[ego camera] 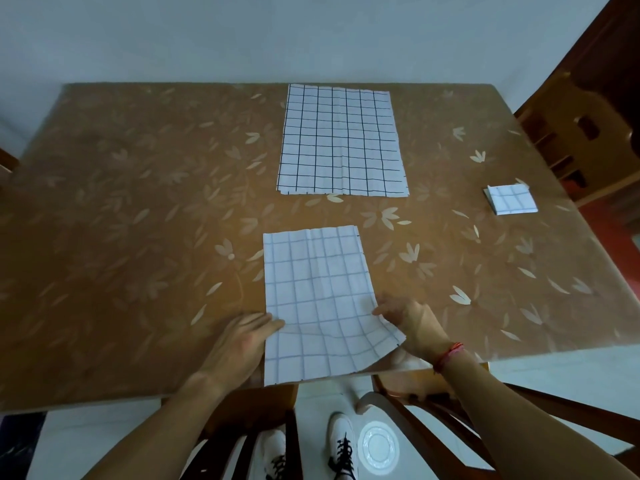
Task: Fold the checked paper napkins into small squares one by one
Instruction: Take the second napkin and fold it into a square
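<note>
A white checked napkin (317,299), folded once into a tall rectangle, lies at the table's near edge and hangs slightly over it. My left hand (242,341) rests flat at its left edge, fingertips on the paper. My right hand (408,323) pinches the napkin's lower right corner, which is lifted and curled. A stack of unfolded checked napkins (341,140) lies flat at the far middle of the table. A small pile of folded napkin squares (510,199) sits near the right edge.
The brown table (138,220) has a leaf-patterned cover. A wooden chair (575,133) stands at the right side, another chair (415,396) under the near edge. My white shoes (343,441) and a round floor drain (378,445) show below.
</note>
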